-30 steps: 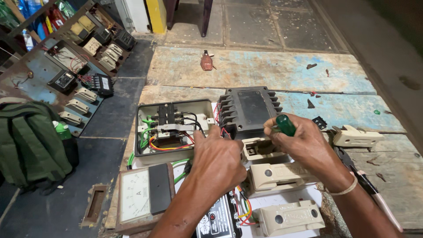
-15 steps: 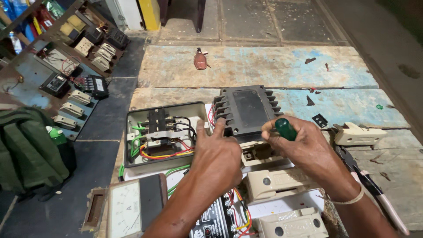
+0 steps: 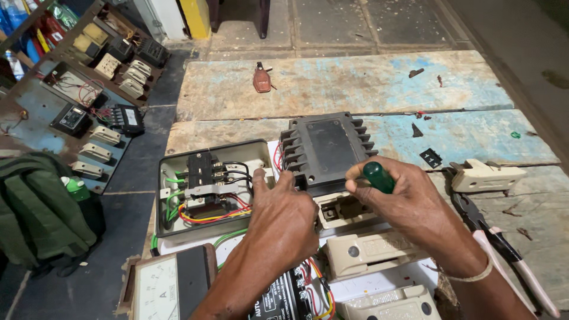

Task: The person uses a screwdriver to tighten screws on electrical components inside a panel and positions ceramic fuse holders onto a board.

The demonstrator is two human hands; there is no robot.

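The right hand point(image 3: 409, 204) is clamped on a green-handled screwdriver point(image 3: 379, 176), standing roughly upright over the beige switch base point(image 3: 347, 210). The left hand point(image 3: 283, 213) lies flat, fingers loose, at its nine o'clock and equally near.

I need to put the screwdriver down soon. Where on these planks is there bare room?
Bare plank lies beyond the black breaker block, right of the small brown fob. Another patch sits between that block and the cream fuse carrier. Around both hands it is crowded with open boxes and wiring.
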